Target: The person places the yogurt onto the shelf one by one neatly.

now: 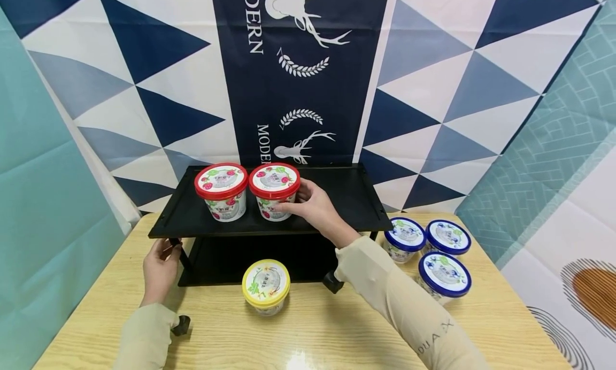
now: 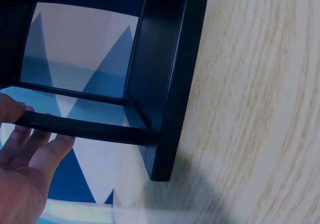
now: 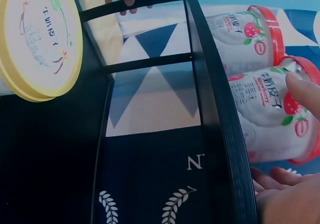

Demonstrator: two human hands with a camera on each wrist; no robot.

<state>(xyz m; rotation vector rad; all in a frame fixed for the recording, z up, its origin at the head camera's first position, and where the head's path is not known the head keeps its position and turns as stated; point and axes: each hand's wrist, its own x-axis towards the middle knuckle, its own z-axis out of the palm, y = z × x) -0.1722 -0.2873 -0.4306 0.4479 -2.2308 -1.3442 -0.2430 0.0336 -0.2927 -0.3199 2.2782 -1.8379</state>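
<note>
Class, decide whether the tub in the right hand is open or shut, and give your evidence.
Shut: in the head view, a red lid covers the top of the tub that the right hand holds.

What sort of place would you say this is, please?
Probably a staged demonstration corner: creased patterned sheets hang behind and beside a wood-grain table, which bears a small black shelf with red-lidded tubs on top.
</note>
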